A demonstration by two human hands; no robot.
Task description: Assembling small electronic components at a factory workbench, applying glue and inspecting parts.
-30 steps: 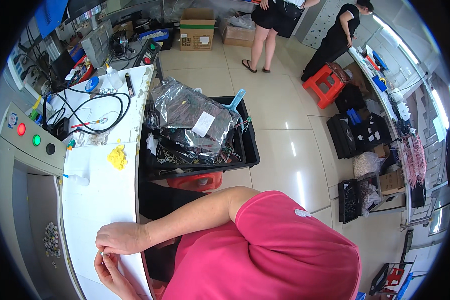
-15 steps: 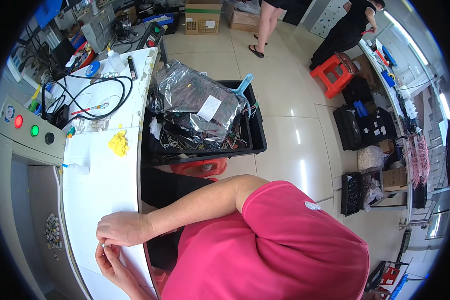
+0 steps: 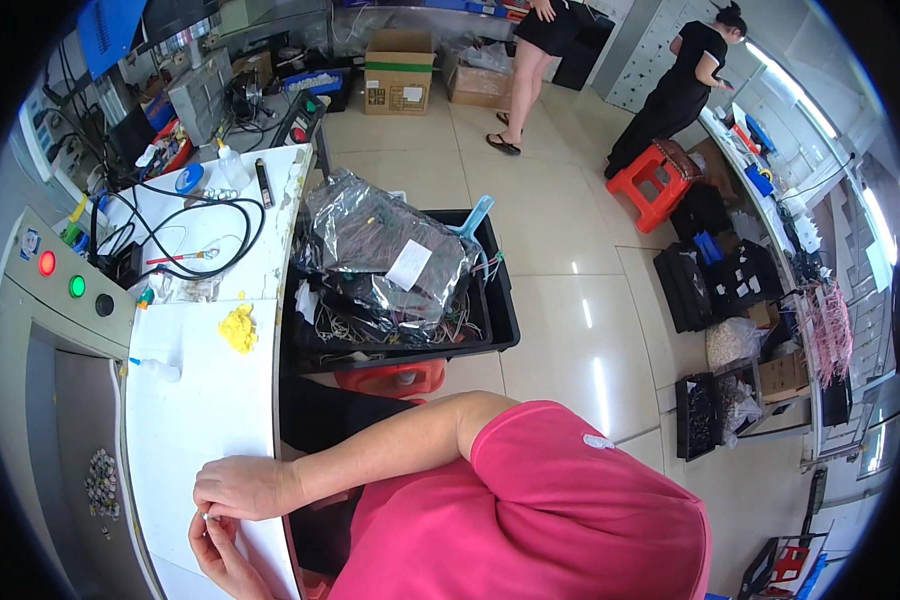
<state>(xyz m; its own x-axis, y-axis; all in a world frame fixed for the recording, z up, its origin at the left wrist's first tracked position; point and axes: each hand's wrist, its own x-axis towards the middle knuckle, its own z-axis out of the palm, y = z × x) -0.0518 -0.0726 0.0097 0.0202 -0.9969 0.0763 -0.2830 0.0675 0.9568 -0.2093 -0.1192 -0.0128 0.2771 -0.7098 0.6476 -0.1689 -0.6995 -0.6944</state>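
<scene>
Over the white tabletop [image 3: 185,420], close to its front edge, my two hands meet at the fingertips. My right hand [image 3: 245,487] comes from the pink-sleeved arm, its fingers bent down and pressed together. Just below it, my left hand [image 3: 225,560] is closed in a pinch. Between the fingertips shows a tiny whitish piece [image 3: 207,517], too small to name. The right hand's fingertips are partly hidden. A lump of yellow putty-like material [image 3: 238,328] and a small white squeeze bottle [image 3: 157,369] lie farther up the table.
A grey control box [image 3: 65,270] with lit buttons borders the table's left. Small pieces [image 3: 102,485] lie in the recess below. Black cables [image 3: 255,235] coil on the tabletop. A black crate [image 3: 505,310] with bagged wires stands beside the table. Two people stand beyond, near a red stool [image 3: 655,185].
The view has tilted, so the surroundings sit lower in the picture. Both hands stay together at nearly the same spot. The person at the far right stands more upright.
</scene>
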